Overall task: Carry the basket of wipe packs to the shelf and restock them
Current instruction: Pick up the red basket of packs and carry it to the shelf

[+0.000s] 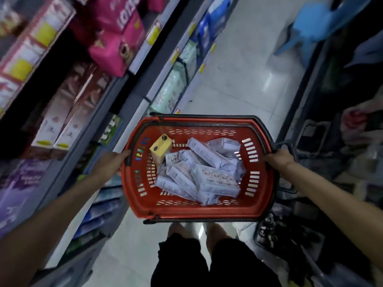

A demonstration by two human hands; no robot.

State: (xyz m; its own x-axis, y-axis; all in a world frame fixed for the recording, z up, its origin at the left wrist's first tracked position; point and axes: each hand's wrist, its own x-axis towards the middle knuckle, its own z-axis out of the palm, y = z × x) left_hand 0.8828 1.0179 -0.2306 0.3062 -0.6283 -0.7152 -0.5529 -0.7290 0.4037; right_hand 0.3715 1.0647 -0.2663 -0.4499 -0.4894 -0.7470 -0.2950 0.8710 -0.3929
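Left hand (112,162): grips the left end rim of the basket (186,211); thumb on top, the other fingers hidden under the rim.
Right hand (278,159): fingers (267,157) curled tight over the right end rim, by the black handle pivot.
Basket: red, held about level between both hands, out in front of the legs, above the aisle floor (238,79). Both black handles folded down along the long sides.
Wipe packs (207,177): pale, piled loosely inside, crossing over one another.
Yellow box (160,145): tilted in the far left corner, touching the packs.
Shelf (132,96): just left of the basket, stocked; pink packs (116,48) higher up.
Blue stool (315,23): far end of the aisle.
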